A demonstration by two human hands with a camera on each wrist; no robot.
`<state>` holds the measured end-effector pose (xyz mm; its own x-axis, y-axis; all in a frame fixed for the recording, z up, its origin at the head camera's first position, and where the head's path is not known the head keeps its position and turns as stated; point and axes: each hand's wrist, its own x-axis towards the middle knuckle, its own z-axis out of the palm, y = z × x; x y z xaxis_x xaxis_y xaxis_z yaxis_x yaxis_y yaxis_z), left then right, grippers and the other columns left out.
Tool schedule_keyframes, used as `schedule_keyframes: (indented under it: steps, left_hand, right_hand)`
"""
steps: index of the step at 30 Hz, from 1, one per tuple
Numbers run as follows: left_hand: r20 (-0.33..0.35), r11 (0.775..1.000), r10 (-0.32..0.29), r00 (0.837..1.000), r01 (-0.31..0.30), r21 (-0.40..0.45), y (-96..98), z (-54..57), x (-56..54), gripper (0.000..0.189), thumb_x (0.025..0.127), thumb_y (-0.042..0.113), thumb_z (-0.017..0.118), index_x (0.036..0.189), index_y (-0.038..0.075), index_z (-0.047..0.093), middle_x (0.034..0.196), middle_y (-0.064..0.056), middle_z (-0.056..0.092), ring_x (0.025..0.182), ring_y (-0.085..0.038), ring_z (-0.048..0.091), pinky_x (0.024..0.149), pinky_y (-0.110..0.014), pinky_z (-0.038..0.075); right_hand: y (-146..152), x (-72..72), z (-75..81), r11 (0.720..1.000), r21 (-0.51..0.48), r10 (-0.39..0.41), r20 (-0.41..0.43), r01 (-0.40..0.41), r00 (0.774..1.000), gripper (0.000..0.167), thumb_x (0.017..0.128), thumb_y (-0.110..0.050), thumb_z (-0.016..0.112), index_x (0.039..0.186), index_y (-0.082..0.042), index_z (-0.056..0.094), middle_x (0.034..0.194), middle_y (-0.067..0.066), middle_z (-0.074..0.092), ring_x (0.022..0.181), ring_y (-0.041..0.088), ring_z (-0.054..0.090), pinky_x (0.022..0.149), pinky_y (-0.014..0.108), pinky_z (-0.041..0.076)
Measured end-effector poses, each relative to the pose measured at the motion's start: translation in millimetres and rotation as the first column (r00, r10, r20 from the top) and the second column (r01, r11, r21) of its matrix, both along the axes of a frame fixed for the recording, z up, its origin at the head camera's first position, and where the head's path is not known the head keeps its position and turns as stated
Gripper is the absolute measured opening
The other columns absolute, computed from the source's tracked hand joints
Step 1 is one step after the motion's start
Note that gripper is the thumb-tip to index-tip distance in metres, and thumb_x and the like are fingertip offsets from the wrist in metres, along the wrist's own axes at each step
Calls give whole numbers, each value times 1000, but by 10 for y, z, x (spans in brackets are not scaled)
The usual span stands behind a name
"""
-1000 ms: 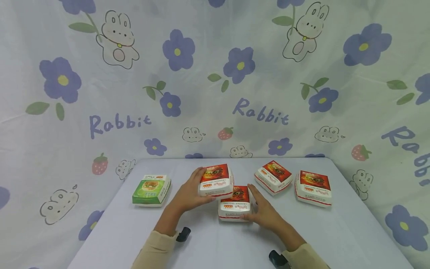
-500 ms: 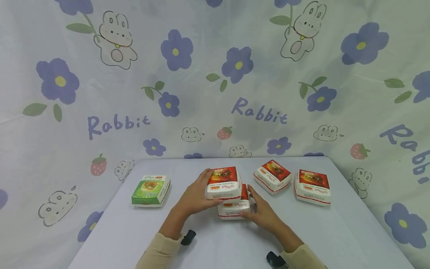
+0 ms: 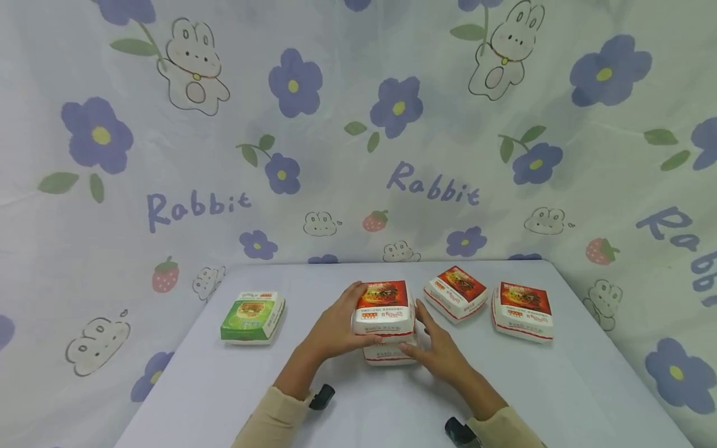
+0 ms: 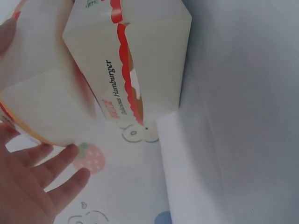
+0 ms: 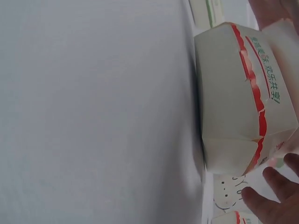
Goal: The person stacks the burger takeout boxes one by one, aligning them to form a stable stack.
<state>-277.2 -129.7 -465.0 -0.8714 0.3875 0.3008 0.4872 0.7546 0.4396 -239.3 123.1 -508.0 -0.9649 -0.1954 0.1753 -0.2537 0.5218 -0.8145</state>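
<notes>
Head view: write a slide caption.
Left grip holds a square red-and-white paper box over another red-and-white box, right grip alongside.

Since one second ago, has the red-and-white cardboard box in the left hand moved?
Yes: that box moved rightward; its centre was left of the middle printed red strawberry, now slightly right of it.

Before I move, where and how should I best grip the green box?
Probably best: grip the green box by its left and right sides, from above. It lies flat, with bare table on both sides. The left hand is nearer but holds a red-topped box.
</notes>
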Motion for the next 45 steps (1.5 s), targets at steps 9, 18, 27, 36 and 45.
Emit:
schedule_keyframes:
  steps: [9,18,27,36,45]
  left_hand:
    - [21,997,-55,998,54,46,37,13,80,109,67,79,66,154,32,22,160,2,21,134,-28,40,94,-58,45]
    - [37,992,-98,994,95,87,-17,-15,88,104,72,64,74,155,34,20,161,6,17,142,-22,27,101,-57,38]
    - [29,989,-122,992,119,82,-35,-49,63,105,70,74,68,155,34,20,161,3,18,142,-22,27,102,-57,38]
    - [36,990,-123,992,120,69,-37,-63,37,106,70,78,65,155,35,19,161,9,15,143,-20,25,103,-56,37]
    - [36,992,-108,993,106,67,-53,-71,29,107,69,78,65,156,33,19,161,10,13,142,-20,27,102,-56,38]
  right_hand:
    - [110,2,-3,998,-51,41,-111,-47,993,83,90,-48,65,157,-25,21,153,6,35,138,32,35,104,55,37]
    - [156,-22,21,995,-64,69,-79,-74,995,82,89,-46,67,156,-25,24,153,5,36,137,30,38,103,52,39]
    - [178,-34,1,997,-45,63,-54,-66,997,85,87,-49,69,156,-27,25,150,1,41,136,27,40,103,50,40]
    - [188,-12,38,997,-50,61,-52,-63,997,87,86,-50,70,156,-24,25,149,4,42,134,28,42,102,51,41]
    - [142,-14,44,996,-71,49,-4,-49,999,96,79,-52,76,156,-29,23,148,4,45,136,34,38,104,61,33]
